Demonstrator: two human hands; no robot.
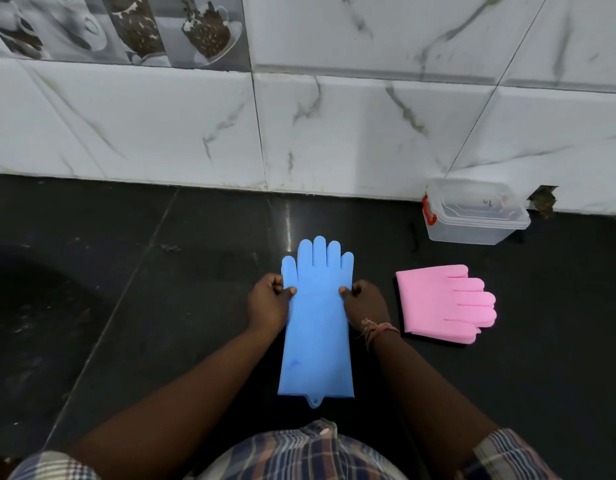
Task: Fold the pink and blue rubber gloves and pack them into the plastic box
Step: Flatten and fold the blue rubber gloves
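Observation:
A blue rubber glove (317,327) lies flat and full length on the black counter, fingers pointing toward the wall. My left hand (269,301) pinches its left edge just below the thumb. Opposite it, my right hand (363,299) pinches the right edge at the same height. A pink glove (441,301) lies folded to the right, its fingers pointing right. The clear plastic box (472,216) with a red latch stands at the back right against the wall, its lid on.
The black counter (161,289) runs up to a white marble-tiled wall (334,133). A small broken hole in the tile (543,199) sits just right of the box. A dark curved shape (40,289) lies at the left.

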